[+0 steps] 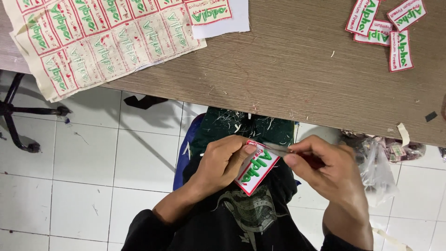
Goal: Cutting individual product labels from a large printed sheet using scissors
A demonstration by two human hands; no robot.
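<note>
A red-edged embroidered patch (257, 167) sits pinched in the left hand (223, 162), below the worktop (288, 79) edge. The right hand (325, 172) grips small scissors (285, 151) touching its top corner. Cut patches (385, 28) lie on the worktop's far right, a fabric sheet (97, 37) far left.

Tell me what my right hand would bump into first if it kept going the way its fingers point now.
The right hand points left, so it would most likely first meet the embroidered patch pinched in the left hand, then that hand's fingers. Depth is hard to judge here.
</note>
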